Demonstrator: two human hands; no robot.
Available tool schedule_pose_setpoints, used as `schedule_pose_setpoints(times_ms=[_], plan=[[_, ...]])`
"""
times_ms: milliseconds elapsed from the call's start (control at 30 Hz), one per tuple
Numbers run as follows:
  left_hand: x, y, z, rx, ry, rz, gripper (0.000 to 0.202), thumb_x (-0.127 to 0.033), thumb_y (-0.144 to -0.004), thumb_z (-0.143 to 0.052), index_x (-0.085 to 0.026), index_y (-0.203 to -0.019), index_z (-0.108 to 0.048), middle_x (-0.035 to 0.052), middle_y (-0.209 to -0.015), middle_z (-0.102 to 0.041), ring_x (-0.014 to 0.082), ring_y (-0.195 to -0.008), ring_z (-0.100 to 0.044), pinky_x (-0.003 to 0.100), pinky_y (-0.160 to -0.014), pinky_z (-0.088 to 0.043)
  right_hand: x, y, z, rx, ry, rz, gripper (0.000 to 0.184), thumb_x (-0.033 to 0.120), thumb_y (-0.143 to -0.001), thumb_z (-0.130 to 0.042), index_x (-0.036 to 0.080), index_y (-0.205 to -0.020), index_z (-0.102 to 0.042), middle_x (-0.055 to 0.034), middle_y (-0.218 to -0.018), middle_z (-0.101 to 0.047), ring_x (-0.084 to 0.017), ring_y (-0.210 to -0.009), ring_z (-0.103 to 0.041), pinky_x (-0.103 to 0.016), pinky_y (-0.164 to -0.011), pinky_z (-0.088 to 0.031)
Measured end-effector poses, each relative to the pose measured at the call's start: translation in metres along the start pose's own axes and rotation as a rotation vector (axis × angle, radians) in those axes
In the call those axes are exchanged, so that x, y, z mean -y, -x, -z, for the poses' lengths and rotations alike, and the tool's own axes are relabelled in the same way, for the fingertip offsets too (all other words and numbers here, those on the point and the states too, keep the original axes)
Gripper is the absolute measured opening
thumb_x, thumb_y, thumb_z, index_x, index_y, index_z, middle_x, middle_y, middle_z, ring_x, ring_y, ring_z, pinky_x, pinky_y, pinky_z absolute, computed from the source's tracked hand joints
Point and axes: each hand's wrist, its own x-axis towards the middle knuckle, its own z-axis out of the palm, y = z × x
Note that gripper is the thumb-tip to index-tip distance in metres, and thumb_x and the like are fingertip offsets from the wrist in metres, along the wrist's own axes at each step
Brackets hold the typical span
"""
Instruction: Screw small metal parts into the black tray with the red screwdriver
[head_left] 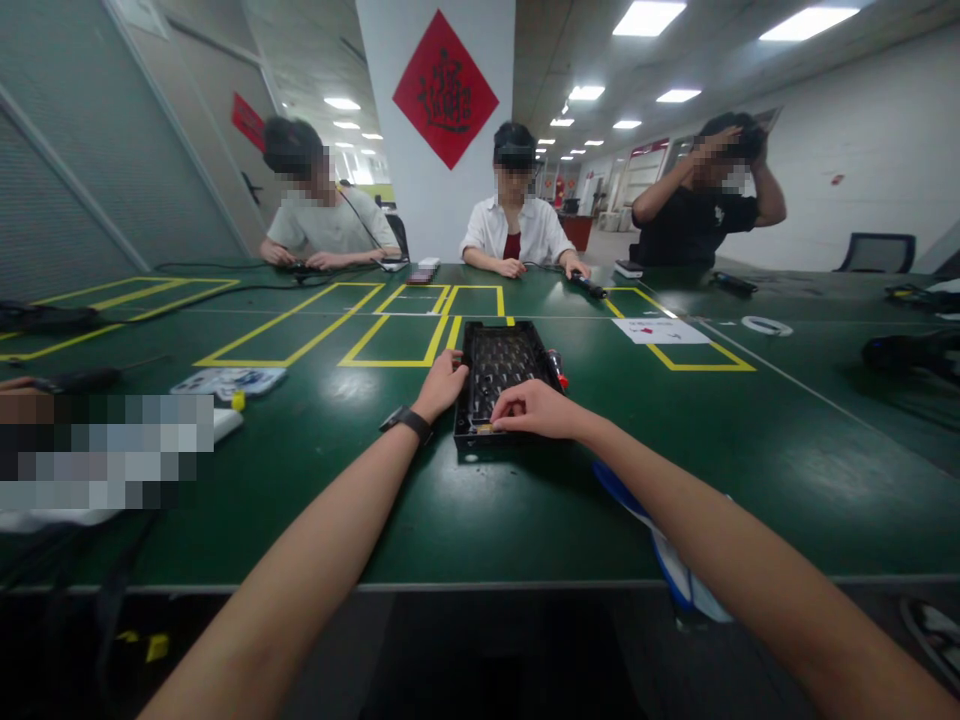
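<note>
Room's evenly bright; light comes from ceiling panels [649, 17] overhead, rows of them running back w/ the far ones blown out white. My green table [750, 470] throws soft glare patches near the middle and right. Shadows are faint, just a dark smudge under my left hand [442, 385] and right hand [534, 408]. Wide lens bends walls and table edge at the sides. Below the table edge it's nearly black. Faces are pixelated, plus a pixelated block at left.
</note>
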Motion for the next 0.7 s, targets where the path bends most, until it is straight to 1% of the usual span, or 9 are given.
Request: schedule_pose_setpoints(times_ms=[133, 267, 433, 567, 700], plan=[[0.0019, -0.0008, -0.0005, 0.006, 0.005, -0.002, 0.036, -0.024, -0.075, -0.044, -0.014, -0.109, -0.05, 0.0109, -0.108, -0.057, 0.0213, -0.098, -0.054, 0.037, -0.091, -0.043, 0.0003, 0.0001, 0.0003, -0.021, 0.009, 0.007, 0.03, 0.036, -0.071, -0.066, 0.009, -0.084, -0.069, 0.0003, -0.06, -0.057, -0.005, -0.05, -0.039, -0.018, -0.048, -0.029], [0.0036, -0.0006, -0.0008, 0.007, 0.009, -0.01, 0.036, -0.025, -0.076, -0.044, -0.014, -0.11, -0.05, 0.0109, -0.107, -0.057, 0.021, -0.097, -0.054, 0.036, -0.089, -0.043, -0.0001, -0.0005, 0.0003, -0.005, -0.006, 0.007, 0.03, 0.036, -0.071, -0.065, 0.009, -0.084, -0.068, 0.0005, -0.06, -0.056, -0.005, -0.05, -0.039, -0.018, -0.048, -0.029], [0.0039, -0.0006, -0.0014, 0.0, 0.0, -0.026, 0.037, -0.024, -0.076, -0.043, -0.012, -0.11, -0.05, 0.0121, -0.107, -0.057, 0.0212, -0.098, -0.054, 0.036, -0.09, -0.043, -0.0018, -0.001, -0.0003, 0.006, -0.044, 0.003, 0.028, 0.033, -0.07, -0.066, 0.009, -0.084, -0.068, -0.0001, -0.063, -0.058, -0.004, -0.05, -0.041, -0.018, -0.049, -0.031], [0.0025, -0.0005, -0.0014, -0.001, -0.005, -0.021, 0.036, -0.023, -0.076, -0.043, -0.012, -0.11, -0.05, 0.0114, -0.107, -0.058, 0.0208, -0.097, -0.055, 0.036, -0.09, -0.044, -0.0049, -0.0017, -0.0014, 0.002, -0.075, -0.01, 0.028, 0.032, -0.07, -0.067, 0.009, -0.086, -0.067, -0.0001, -0.063, -0.058, -0.005, -0.051, -0.043, -0.017, -0.049, -0.032], [0.0015, 0.0002, -0.0008, -0.004, 0.001, -0.015, 0.035, -0.023, -0.077, -0.043, -0.013, -0.11, -0.05, 0.0108, -0.107, -0.058, 0.0204, -0.098, -0.055, 0.036, -0.089, -0.044, -0.0036, -0.0019, -0.0011, -0.024, -0.051, -0.003, 0.028, 0.031, -0.07, -0.067, 0.009, -0.088, -0.067, 0.0009, -0.06, -0.057, -0.004, -0.049, -0.041, -0.017, -0.048, -0.031]])
